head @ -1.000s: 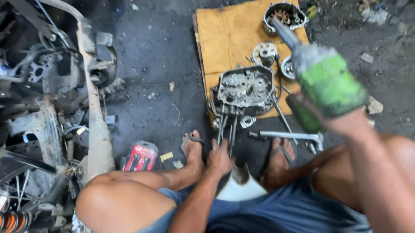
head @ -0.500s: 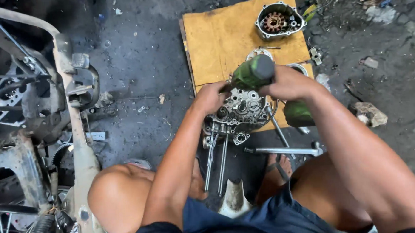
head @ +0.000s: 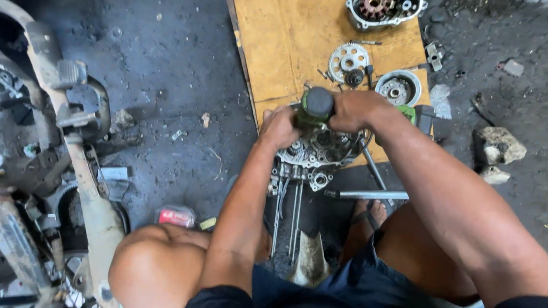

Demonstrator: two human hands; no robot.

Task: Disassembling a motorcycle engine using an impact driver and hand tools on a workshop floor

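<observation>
A green power tool (head: 315, 105) stands nose-down on a metal engine case (head: 320, 152) that lies at the near edge of a brown board (head: 288, 38). My right hand (head: 356, 110) grips the tool's body from the right. My left hand (head: 279, 127) rests against the tool and the case from the left. Long studs (head: 291, 211) stick out of the case toward me, between my knees.
On the board lie a toothed gear (head: 347, 61), a round rotor (head: 397, 89) and an engine cover (head: 385, 4). A T-handle wrench (head: 365, 195) lies by my foot. A motorcycle frame (head: 56, 167) fills the left. Stones (head: 499, 146) sit at the right.
The green tool came down from the raised right hand onto the engine case. My left hand rose from the studs to the tool. The view has moved closer.
</observation>
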